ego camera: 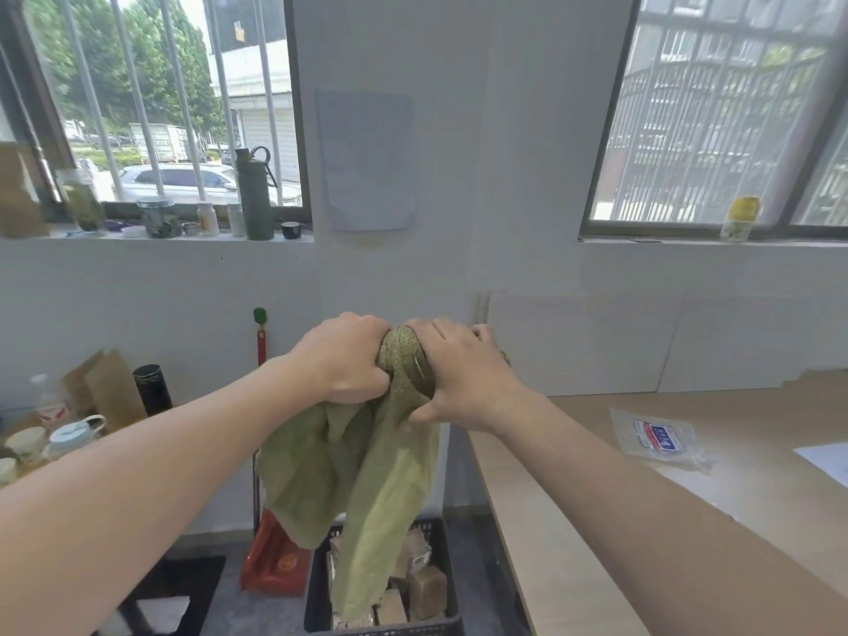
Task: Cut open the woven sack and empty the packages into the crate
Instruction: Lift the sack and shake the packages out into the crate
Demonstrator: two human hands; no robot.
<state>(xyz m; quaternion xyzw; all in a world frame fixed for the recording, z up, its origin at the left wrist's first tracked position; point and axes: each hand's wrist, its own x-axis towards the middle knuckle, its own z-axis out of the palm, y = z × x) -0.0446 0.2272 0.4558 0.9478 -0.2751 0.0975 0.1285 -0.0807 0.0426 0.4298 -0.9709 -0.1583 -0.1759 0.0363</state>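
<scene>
Our forearms fill the lower frame, both cut off at its bottom corners, as we hold the green woven sack (367, 470) up at arm's length. Our left hand (346, 358) is clenched into a fist around the bunched end of the sack, fingers curled out of sight beneath the cloth. Our right hand (461, 374) clamps the same knot of fabric from the other side, its fingertips hidden behind the bundle. Between the two hands the gathered weave bulges; below them the slack cloth hangs down, its lowest tail dangling into the black crate (316, 603) on the floor. Brown packages (427, 589) lie inside the crate, partly masked by the sack, their labels too blurred to read.
</scene>
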